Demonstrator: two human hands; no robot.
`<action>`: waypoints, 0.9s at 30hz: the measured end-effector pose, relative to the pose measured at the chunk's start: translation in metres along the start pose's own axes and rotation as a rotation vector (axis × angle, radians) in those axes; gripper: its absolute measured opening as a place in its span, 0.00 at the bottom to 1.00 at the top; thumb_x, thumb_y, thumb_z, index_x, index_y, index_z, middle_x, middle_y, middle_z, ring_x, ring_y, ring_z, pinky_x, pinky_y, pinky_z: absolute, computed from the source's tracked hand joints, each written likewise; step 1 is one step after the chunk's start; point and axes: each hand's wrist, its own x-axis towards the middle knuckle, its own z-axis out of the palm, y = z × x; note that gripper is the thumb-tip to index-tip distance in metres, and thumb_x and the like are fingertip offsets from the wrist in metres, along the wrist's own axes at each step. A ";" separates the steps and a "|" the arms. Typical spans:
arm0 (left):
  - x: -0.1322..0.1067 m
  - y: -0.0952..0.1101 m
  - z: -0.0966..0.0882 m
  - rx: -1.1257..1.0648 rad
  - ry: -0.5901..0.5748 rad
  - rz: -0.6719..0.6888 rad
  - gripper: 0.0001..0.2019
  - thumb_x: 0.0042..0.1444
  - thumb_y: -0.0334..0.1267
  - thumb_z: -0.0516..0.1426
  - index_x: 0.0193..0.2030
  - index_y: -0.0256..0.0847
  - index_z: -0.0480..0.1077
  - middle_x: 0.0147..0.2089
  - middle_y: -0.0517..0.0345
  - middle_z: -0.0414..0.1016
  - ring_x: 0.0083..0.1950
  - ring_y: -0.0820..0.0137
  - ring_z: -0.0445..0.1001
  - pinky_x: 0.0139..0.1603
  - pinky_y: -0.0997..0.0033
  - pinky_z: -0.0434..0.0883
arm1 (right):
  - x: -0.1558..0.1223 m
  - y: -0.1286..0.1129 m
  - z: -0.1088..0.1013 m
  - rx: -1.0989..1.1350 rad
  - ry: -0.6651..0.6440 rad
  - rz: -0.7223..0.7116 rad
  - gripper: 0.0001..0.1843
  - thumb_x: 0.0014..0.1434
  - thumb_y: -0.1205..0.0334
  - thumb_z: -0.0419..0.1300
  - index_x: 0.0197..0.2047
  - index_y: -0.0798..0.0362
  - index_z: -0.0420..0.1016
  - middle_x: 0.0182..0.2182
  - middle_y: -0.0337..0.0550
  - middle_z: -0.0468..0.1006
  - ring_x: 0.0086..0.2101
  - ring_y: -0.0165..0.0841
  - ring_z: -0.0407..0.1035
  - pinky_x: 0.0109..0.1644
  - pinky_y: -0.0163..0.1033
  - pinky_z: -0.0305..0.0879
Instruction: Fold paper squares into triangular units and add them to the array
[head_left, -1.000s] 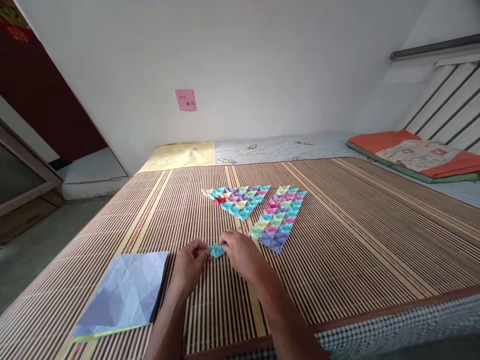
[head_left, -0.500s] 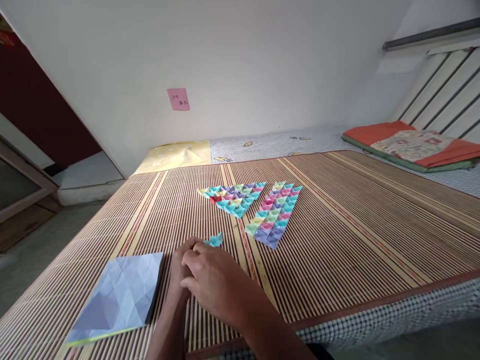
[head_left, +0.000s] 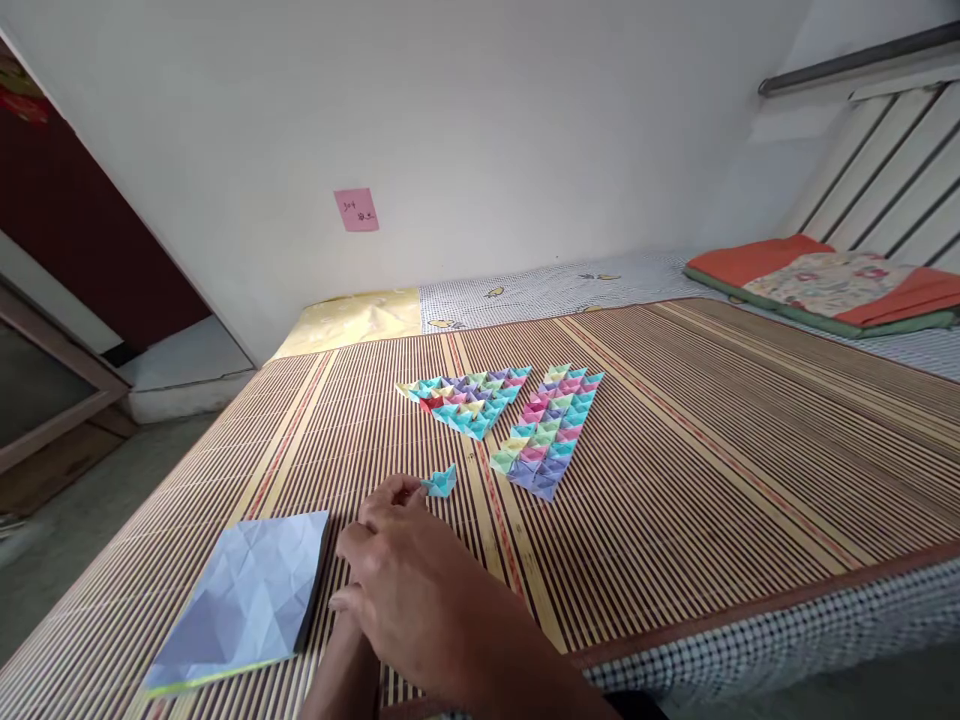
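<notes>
A small turquoise folded-paper boat (head_left: 442,481) is at the fingertips of my left hand (head_left: 394,491), which is closed in a pinch on its left end. My right hand (head_left: 412,585) lies across my left wrist and hides much of it. Its fingers are bent, the thumb stands apart from them, and nothing shows between them. Beyond the hands lie a triangular panel of joined folded-paper pieces (head_left: 472,400) and a longer slanted panel of many colours (head_left: 551,430).
To the left of my hands is a stack of creased bluish paper (head_left: 247,595) with a yellow-green edge. Everything lies on a striped bamboo mat (head_left: 675,480). A folded orange and floral cloth (head_left: 832,280) is at the far right; a pink note (head_left: 356,209) is on the wall.
My right hand has shifted left and nearer, from my left hand's fingers onto the wrist. The turquoise boat has moved slightly right and more of it shows. Both panels lie still.
</notes>
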 end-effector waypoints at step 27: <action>0.067 -0.023 0.055 0.509 -0.264 0.264 0.06 0.63 0.36 0.63 0.34 0.38 0.76 0.35 0.59 0.79 0.37 0.66 0.77 0.44 0.62 0.74 | -0.016 -0.003 -0.024 0.016 0.124 -0.120 0.11 0.73 0.57 0.59 0.45 0.58 0.75 0.40 0.50 0.83 0.41 0.40 0.77 0.44 0.44 0.71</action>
